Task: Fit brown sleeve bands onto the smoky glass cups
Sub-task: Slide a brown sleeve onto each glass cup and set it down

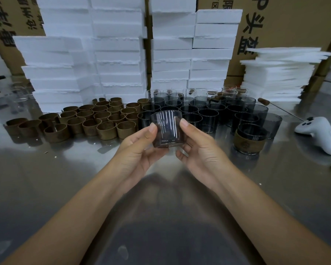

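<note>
The 2 hands are holding 1 smoky glass cup (167,129) in the air above the steel bench (65,178), mouth tilting away from the camera. The left hand (136,150) is gripping its left wall, thumb near the rim, and the right hand (201,150) is gripping the right wall likewise. Something brownish is showing through the lower glass; I cannot tell whether a band is sitting there. Loose brown sleeve bands (96,119) are standing clustered behind on the left, bare smoky cups (208,113) behind on the right. 1 banded cup (249,139) is standing near a white controller (319,134). White foam blocks (118,54) are stacking up at the back.
</note>
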`<state>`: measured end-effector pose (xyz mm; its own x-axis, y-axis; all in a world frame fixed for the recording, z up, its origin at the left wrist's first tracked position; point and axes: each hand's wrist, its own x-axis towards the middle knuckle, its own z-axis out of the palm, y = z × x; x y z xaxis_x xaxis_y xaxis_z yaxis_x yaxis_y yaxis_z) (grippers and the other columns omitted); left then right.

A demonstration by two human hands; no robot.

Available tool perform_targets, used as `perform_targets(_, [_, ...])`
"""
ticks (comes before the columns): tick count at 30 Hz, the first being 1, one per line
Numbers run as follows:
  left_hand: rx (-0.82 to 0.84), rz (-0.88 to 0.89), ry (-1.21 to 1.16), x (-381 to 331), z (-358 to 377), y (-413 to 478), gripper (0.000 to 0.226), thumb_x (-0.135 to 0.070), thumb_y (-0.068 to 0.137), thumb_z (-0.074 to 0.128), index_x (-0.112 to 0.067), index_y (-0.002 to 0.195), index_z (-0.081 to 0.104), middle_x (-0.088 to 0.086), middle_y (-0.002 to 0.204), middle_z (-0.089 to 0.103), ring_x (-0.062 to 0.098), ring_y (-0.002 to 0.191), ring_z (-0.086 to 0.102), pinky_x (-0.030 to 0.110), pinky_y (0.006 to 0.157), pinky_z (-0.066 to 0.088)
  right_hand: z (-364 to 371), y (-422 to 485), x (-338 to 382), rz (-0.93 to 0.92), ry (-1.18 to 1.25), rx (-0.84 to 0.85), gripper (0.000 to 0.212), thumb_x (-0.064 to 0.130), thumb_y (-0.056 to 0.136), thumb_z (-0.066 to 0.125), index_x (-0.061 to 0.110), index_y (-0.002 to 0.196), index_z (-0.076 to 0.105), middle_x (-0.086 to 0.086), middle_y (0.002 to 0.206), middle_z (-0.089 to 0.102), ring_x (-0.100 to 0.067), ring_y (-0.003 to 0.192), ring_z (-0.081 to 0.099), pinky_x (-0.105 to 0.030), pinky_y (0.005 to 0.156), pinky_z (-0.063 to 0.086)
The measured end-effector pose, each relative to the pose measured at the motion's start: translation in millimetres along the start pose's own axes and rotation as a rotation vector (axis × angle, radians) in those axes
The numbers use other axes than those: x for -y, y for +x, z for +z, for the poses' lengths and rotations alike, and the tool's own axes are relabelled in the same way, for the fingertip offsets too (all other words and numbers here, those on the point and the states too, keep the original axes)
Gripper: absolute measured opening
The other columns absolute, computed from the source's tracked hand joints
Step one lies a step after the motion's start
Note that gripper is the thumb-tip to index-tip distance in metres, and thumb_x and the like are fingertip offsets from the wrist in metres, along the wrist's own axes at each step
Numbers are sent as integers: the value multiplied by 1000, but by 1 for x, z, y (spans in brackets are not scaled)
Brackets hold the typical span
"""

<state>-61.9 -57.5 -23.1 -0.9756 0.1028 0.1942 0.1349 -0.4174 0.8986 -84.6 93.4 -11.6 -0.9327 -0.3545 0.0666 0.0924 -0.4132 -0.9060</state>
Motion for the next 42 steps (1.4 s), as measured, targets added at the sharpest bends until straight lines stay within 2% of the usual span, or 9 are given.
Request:
perform_targets(6, [-9, -2, 96, 2, -3, 3, 42, -52, 72, 73, -25, 104, 74, 5, 110, 72, 14, 101, 68, 29, 87, 55, 4, -2, -3, -22, -138, 10, 25, 54, 66, 64, 34, 72, 78, 13, 77, 72, 4, 66, 63, -19, 70, 42])
perform_targets(12, [-155, 47, 258, 6, 2, 3, 55, -52, 67, 66, -23, 114, 65, -1, 108, 73, 10, 101, 67, 31, 86, 47, 4, -2, -5, -76, -129, -31, 29, 49, 70, 64, 30, 89, 76, 10, 92, 74, 1, 84, 67, -26, 85, 43])
perform_targets(18, [-135, 52, 281, 8, 5, 1, 62, -54, 61, 70, -23, 113, 64, -6, 111, 71, 9, 108, 64, 30, 84, 50, 11, -5, -5, -158, -149, -157, 57, 41, 56, 75, 23, 109, 67, 15, 86, 73, 0, 89, 68, -22, 76, 48])
perform_targets(23, [-70, 30, 213, 3, 2, 1, 54, -54, 70, 72, -22, 114, 67, 1, 113, 71, 13, 105, 65, 28, 84, 51, 10, -4, -4, -135, -76, -130, 50, 40, 55, 74, 25, 102, 67, 11, 90, 73, -1, 83, 68, -22, 74, 47])
perform_targets(29, [15, 41, 127, 1, 1, 2, 65, -66, 52, 79, -26, 104, 74, 4, 112, 71, 15, 101, 66, 30, 92, 51, 4, -2, 1, -123, 35, -77, 35, 36, 72, 66, 25, 105, 70, 5, 93, 72, -4, 76, 66, -18, 68, 49])
perform_targets(34, [-10, 33, 112, 2, 3, 2, 65, -62, 60, 77, -30, 115, 65, 4, 115, 70, 18, 100, 68, 28, 81, 57, 7, -1, -3, -133, -124, -65, 31, 38, 94, 51, 33, 123, 62, 10, 113, 70, 1, 95, 66, -13, 70, 50])
perform_targets(38, [2, -28, 238, 2, 3, 0, 60, -66, 72, 57, -39, 125, 56, 0, 111, 72, 16, 98, 70, 24, 75, 54, 7, 4, -8, -169, -289, -230, 23, 39, 96, 50, 26, 96, 69, 8, 97, 72, 1, 87, 65, -7, 67, 47])
perform_targets(40, [32, -51, 302, 3, 4, -2, 53, -68, 73, 60, -40, 118, 61, 0, 103, 74, 14, 89, 70, 23, 73, 54, 7, 5, -9, -121, -310, -315, 29, 44, 95, 50, 22, 89, 68, 3, 93, 72, -1, 77, 63, -9, 59, 45])
perform_targets(42, [9, -31, 354, 6, 4, -1, 50, -53, 73, 70, -31, 117, 61, 0, 93, 74, 14, 77, 69, 22, 69, 54, 5, 6, -10, -67, -317, -339, 35, 47, 94, 49, 18, 93, 69, -2, 94, 73, -1, 70, 61, -12, 56, 43])
